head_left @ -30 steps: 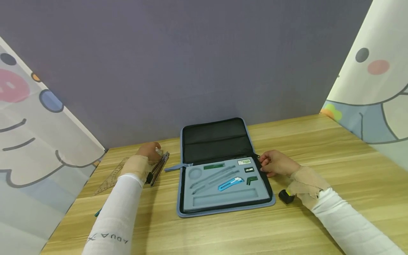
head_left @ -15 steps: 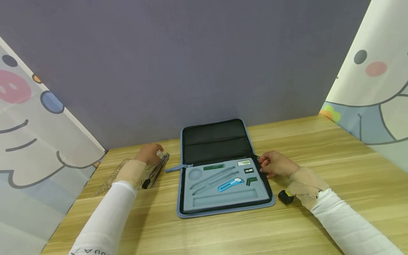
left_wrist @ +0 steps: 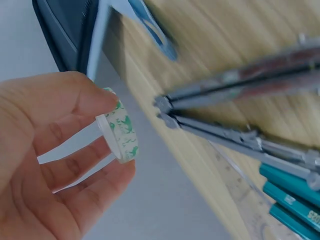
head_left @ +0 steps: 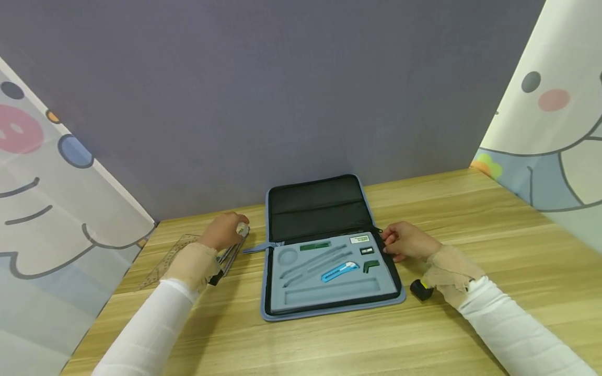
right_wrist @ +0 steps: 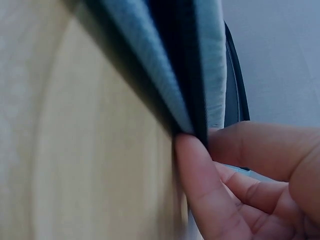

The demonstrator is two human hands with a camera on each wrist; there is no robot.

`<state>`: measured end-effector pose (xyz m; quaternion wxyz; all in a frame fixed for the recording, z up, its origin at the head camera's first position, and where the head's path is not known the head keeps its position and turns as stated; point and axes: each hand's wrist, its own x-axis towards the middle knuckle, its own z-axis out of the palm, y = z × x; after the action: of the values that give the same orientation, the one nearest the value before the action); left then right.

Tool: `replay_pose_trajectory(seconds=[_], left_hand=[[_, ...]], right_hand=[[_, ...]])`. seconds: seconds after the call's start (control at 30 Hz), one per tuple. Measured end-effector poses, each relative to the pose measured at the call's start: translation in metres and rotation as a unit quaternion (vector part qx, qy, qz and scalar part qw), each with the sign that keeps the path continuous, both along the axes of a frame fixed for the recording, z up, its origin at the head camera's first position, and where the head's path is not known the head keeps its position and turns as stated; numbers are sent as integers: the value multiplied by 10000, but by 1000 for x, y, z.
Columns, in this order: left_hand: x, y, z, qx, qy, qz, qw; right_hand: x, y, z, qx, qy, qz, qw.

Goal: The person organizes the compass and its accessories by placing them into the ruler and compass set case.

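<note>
Foam tray point(head_left: 388, 282): blue utility knife point(head_left: 340, 271), sharpener point(head_left: 367, 251)
Right hand point(head_left: 411, 243): pinches zip case point(head_left: 334, 311) at right edge
Left hand point(head_left: 223, 230): thumb and fingers hold tape roll point(left_wrist: 122, 129) left of case, near metal compasses point(left_wrist: 250, 140)
Case lid point(head_left: 320, 206): open, behind tray

Your left hand point(head_left: 223, 231) has shifted to the right over the last second, toward the open case point(head_left: 338, 300), carrying the roll of tape point(head_left: 242, 228) along. A second ago the roll sat left of the far ends of the metal compasses point(head_left: 230, 257); now it overlaps them in the head view, and more of its round face shows. Your left wrist has come nearer and your left sleeve point(head_left: 143, 329) has swung left, so its handwritten marking has left the frame and the teal tip once visible left of it is covered. More of the clear set square's point(head_left: 164, 266) far part now shows.
</note>
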<state>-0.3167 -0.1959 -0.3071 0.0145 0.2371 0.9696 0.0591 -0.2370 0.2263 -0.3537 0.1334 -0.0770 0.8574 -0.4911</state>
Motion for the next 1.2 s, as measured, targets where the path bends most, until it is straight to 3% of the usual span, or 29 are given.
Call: replay_pose_trajectory(seconds=[0.2, 0.47, 0.83, 1.03, 1.2], left_hand=[[16, 13, 4, 100, 319, -353, 9988], [34, 30, 12, 168, 247, -555, 9980], [42, 51, 8, 306, 464, -995, 9935], [46, 64, 9, 412, 232, -1103, 9928], [52, 72, 8, 505, -208, -1137, 9920]], right_hand=[[0, 0, -1, -13, 17, 35, 10000], [-2, 0, 1, 24, 17, 50, 10000], [-1, 0, 0, 95, -19, 4, 10000], [-2, 1, 1, 118, -35, -7, 9999], [-2, 1, 1, 106, -46, -22, 9999]])
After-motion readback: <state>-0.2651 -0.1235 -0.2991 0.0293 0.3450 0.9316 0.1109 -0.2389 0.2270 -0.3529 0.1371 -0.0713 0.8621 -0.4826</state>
